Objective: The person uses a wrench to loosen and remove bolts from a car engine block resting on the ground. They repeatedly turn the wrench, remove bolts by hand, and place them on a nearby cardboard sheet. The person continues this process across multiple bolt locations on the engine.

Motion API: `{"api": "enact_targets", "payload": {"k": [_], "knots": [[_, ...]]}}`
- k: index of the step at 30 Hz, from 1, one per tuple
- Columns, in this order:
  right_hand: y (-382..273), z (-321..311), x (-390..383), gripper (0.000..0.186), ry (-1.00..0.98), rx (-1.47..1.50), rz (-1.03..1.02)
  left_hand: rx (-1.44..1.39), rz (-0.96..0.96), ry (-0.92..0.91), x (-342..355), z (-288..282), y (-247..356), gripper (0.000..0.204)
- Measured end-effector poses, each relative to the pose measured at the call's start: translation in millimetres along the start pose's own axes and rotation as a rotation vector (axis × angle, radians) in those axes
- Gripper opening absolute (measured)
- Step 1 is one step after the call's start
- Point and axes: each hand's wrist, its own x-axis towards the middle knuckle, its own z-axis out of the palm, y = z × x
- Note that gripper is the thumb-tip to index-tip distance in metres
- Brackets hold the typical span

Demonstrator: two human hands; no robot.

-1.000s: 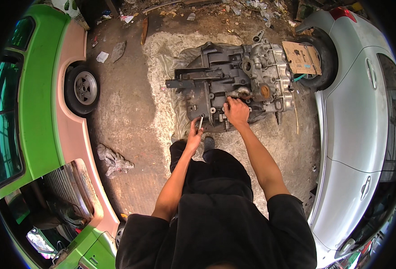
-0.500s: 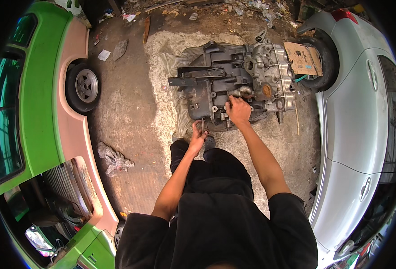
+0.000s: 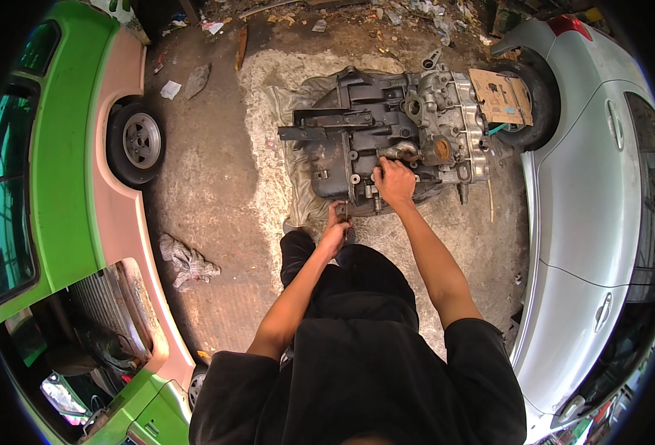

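Nearest us: left hand [image 3: 333, 236] curled closed around a slim metal tool [image 3: 346, 211], mostly hidden, at the near edge of the engine [image 3: 385, 122]. Just beyond, right hand [image 3: 395, 183] half-closed, fingertips down on the engine; we cannot tell whether they grip anything. The engine lies on a crumpled cloth [image 3: 292, 178] ahead of us. We judge it very heavy, rigid, probably slick where greasy; stout casing edges look the safer hold, small protruding fittings the weaker. Farthest off, litter [image 3: 440, 26] strews the ground [image 3: 208, 137].
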Motion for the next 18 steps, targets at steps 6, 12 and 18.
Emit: {"api": "enact_targets", "payload": {"k": [6,12,18], "knots": [[-0.2,0.2,-0.4,0.027,-0.014,-0.006,0.012,-0.110,0.036,-0.071,9.6,2.1,-4.1,0.064],[-1.3,-0.4,0.5,0.025,-0.026,-0.019,0.025,-0.058,0.077,-0.058,18.2,0.9,-5.1,0.066],[-1.4,-0.8,0.1,0.023,0.003,-0.022,0.009,0.092,0.157,0.002,2.8,15.6,0.7,0.072]]}}
